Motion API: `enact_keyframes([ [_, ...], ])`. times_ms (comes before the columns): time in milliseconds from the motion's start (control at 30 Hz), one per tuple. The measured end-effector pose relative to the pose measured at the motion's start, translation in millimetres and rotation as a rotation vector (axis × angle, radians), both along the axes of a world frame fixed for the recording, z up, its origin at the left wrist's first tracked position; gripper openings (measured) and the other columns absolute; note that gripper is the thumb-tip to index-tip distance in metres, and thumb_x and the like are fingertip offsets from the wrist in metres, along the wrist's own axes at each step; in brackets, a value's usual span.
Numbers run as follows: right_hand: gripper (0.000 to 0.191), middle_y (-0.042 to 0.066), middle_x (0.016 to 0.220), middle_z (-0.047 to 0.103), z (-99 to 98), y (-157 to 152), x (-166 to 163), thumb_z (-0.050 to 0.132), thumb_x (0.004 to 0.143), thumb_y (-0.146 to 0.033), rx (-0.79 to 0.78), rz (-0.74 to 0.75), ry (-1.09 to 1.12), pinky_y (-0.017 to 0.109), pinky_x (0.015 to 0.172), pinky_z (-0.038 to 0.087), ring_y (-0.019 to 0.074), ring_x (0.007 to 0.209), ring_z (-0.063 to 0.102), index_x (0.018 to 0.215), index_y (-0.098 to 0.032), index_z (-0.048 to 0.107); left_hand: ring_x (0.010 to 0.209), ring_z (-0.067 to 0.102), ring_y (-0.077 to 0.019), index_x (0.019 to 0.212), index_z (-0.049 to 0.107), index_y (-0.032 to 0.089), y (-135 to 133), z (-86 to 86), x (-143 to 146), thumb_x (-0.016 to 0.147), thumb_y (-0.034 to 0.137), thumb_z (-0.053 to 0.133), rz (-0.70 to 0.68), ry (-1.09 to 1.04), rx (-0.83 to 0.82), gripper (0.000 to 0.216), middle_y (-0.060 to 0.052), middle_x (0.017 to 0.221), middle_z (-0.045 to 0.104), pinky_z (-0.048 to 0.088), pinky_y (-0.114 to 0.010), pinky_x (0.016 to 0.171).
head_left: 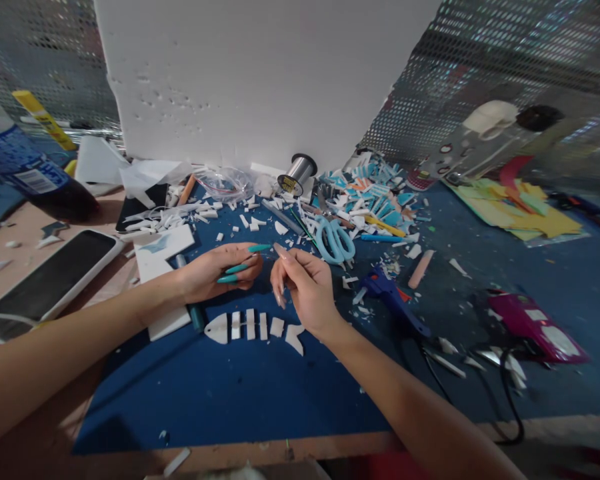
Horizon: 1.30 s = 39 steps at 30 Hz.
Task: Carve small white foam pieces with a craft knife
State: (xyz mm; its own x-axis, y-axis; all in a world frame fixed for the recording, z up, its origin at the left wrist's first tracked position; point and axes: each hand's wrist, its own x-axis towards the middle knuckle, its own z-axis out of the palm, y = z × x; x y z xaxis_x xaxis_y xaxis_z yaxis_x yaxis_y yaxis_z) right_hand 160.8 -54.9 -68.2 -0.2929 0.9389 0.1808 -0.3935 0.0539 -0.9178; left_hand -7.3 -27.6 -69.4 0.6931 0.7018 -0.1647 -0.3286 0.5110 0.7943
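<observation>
Over the blue mat [220, 393], my left hand [225, 272] and my right hand [304, 283] meet with their fingertips nearly touching. Each is closed in a pinch; whatever lies between the fingers is too thin or small to make out. Just below them lies a fish skeleton shape in white foam pieces: a pointed head [217, 329] with a small hole, several upright strips [251, 324] and a forked tail [295, 338]. A short link joins some of the strips. A spool of silvery wire [298, 175] rests behind my hands, and light-blue scissors [336, 241] lie right of them.
A blue glue gun [393, 297] with a black cord lies right, near a magenta packet [535, 327]. Foam scraps [365, 193] pile up before a white foam board [265, 80]. Left are a phone [55, 273], a dark drink bottle [40, 177] and a cut white sheet [167, 250].
</observation>
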Motion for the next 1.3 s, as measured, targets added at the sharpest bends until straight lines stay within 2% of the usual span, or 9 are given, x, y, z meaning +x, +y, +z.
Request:
enact_keyframes([
  [700,0.037,-0.004,0.047,0.05,-0.7,-0.2,-0.4,0.054,0.089,-0.032,-0.005,-0.004,-0.028,0.021,0.038,0.037,0.0069,0.038,0.046,0.055,-0.019,0.052,0.048,0.029,-0.0082,0.062,0.047,0.015,-0.2,0.9,0.7,0.088,0.027,0.049,0.007,0.009,-0.006,0.028,0.003,0.052,0.036,0.034,-0.019,0.049],
  [967,0.039,-0.004,0.045,0.049,-0.5,-0.1,-0.7,0.055,0.087,-0.037,-0.043,-0.029,-0.125,0.022,0.038,0.036,0.0061,0.035,0.044,0.054,-0.018,0.052,0.047,0.027,-0.0085,0.058,0.045,0.015,0.4,1.2,0.4,0.089,0.028,0.047,0.016,0.039,0.013,0.033,0.003,0.05,0.033,0.034,-0.02,0.051],
  [1300,0.037,-0.003,0.049,0.053,-9.2,4.0,-2.7,0.055,0.087,-0.038,-0.154,0.059,-0.129,0.022,0.04,0.037,0.0077,0.04,0.047,0.056,-0.018,0.051,0.044,0.027,-0.0071,0.058,0.042,0.015,1.0,-0.7,1.4,0.091,0.026,0.041,0.041,0.077,0.008,0.035,0.003,0.049,0.035,0.035,-0.019,0.049],
])
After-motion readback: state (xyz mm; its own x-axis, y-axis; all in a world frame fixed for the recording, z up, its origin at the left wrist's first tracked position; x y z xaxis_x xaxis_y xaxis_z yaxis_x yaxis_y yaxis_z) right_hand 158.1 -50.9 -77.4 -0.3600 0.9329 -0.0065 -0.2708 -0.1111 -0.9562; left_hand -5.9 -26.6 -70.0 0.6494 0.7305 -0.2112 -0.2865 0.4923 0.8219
